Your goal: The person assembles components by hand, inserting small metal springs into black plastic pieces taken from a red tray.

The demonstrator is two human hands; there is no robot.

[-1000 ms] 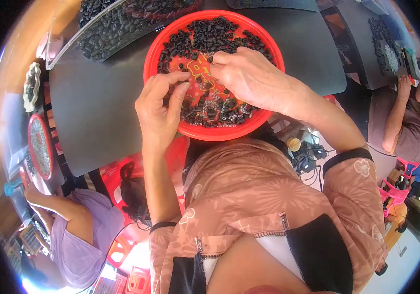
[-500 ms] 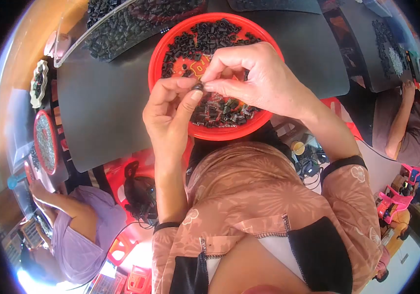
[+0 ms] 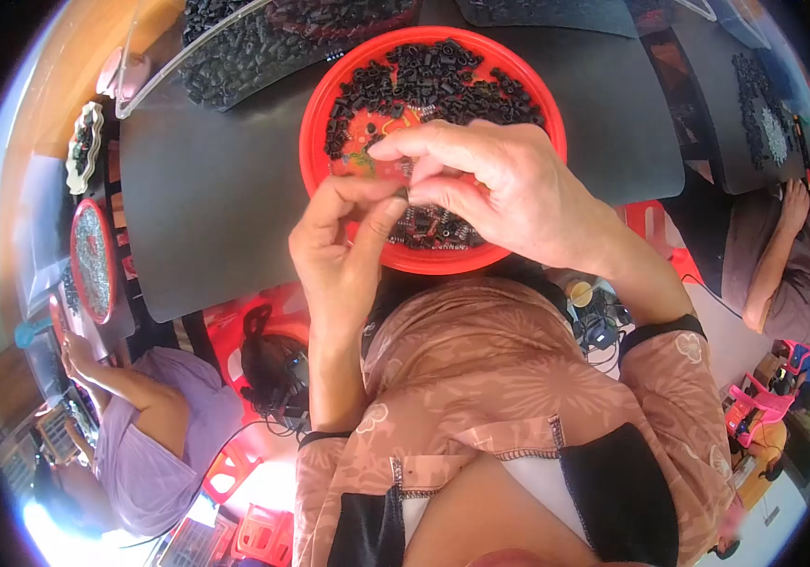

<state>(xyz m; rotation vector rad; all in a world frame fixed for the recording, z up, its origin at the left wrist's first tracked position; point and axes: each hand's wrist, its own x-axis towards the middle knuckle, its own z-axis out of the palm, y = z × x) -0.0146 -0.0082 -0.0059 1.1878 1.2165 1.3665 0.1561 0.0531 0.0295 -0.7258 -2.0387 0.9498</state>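
A round red tray sits on the dark table in front of me, filled with several small black parts at its far side and small metal springs at its near side. My left hand and my right hand meet above the tray's near half. Thumb and forefinger of each hand pinch the same tiny dark part between them. The part is mostly hidden by my fingertips.
The dark table holds a clear bin of black parts at the back left. A person in purple works at the lower left beside another red tray. Another person sits at the right.
My right hand lifted out of the tray and met my left hand. Both hands now pinch a small part together, slightly lower and nearer to me than half a second ago.
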